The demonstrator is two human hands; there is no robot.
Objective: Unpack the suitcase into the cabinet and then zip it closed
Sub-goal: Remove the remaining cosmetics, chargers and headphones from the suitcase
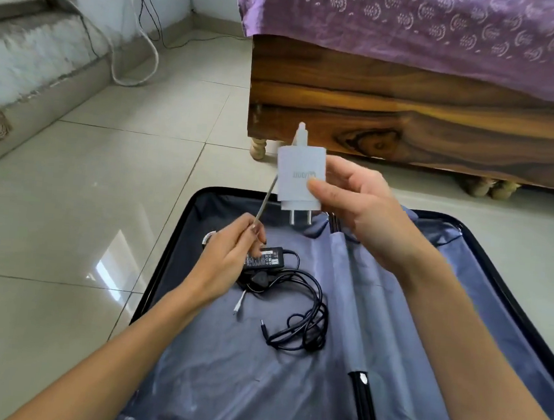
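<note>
Unpacking step, mid-way. Suitcase [236,390] lies open on the floor tiles, grey lining up, zip undone.

- Right hand [362,210] holds a white wall charger [300,175] in the air above the suitcase's 12 o'clock edge. The thumb is pressed across its front face; the other fingers are behind it.
- Left hand [231,256] pinches the charger's white cable [266,205] between thumb and forefinger, with the rest curled in.
- Charger's long axis runs near vertical. Its pins point to 6 o'clock, down at the lining, and its USB plug is at 12. The cable slants off toward 7 o'clock.
- A black laptop adapter [270,254] and its coiled cord [303,316] are in the case, partly under the left hand.
- A wooden bed [412,104] stands at 1 o'clock. No cabinet in view.

Next move, by my reading: gather the loose cable against the charger so nothing trails, then carry both to the cabinet. The adapter remains to be moved before zipping.
</note>
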